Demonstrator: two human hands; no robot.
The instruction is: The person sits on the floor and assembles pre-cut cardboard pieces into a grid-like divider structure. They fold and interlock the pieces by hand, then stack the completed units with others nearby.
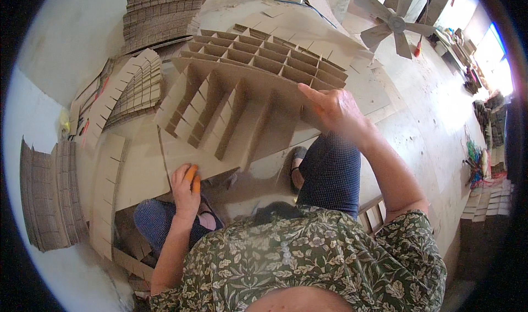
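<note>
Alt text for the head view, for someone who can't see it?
A person's right hand touches the right end of a cardboard divider grid; the left hand is lower left, something orange against it. Slotted cardboard strips are stacked behind; a grey fan is upper right.

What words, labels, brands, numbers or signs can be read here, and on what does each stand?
None can be read.
Cardboard grid: no lettering visible.
Shirt: only a leaf-and-flower pattern.
Fan: no legible marking.
Clutter along the right side: too small and blurred to tell.
</note>
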